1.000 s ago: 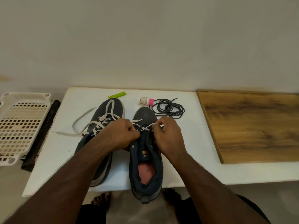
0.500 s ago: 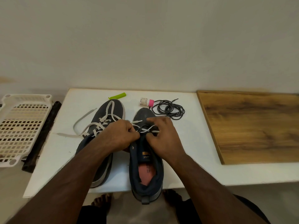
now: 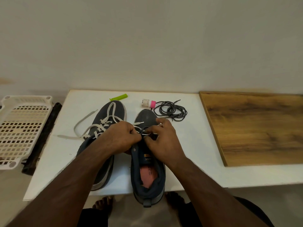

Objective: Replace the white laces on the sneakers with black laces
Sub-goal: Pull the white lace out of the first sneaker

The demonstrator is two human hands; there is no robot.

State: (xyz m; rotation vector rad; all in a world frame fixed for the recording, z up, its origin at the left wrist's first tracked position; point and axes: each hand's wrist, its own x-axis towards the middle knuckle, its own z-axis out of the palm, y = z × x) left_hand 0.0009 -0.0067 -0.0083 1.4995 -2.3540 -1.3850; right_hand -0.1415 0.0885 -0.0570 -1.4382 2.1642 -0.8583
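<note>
1. The right shoe [image 3: 147, 171] lies on the white table [image 3: 193, 161], toe away from the person and heel over the near edge. Its white lace [image 3: 139, 123] crosses the front eyelets, right under the fingertips of both hands.
2. The left hand [image 3: 121, 138] sits at the left side of the lacing with fingers curled tight, pinching the white lace. The right hand [image 3: 164, 138] is at the right side, fingers bent down onto the lace rows; thumb and forefinger seem to pinch a strand, though the exact grip is partly hidden.
3. Just left of the left hand lies the left shoe [image 3: 105, 128], partly covered by the left forearm. Its loosened lace [image 3: 82, 126] trails leftward from the knuckles across the table.
4. Beyond the right fingertips, apart from them, is a coil of black laces [image 3: 172, 110]. Touching its left side lies a small bottle [image 3: 148, 103] with a pink cap.
5. Beyond the left knuckles, past the toe of the left shoe, lies a green stick [image 3: 118, 97].
6. To the right of the right hand, well apart, a wooden board [image 3: 254, 128] rests on the table.
7. Far left, off the table, is a white perforated rack [image 3: 21, 130] beside a dark bar [image 3: 42, 138].
8. A plain pale wall [image 3: 147, 43] stands behind; bare toes [image 3: 102, 202] show below the table edge.
</note>
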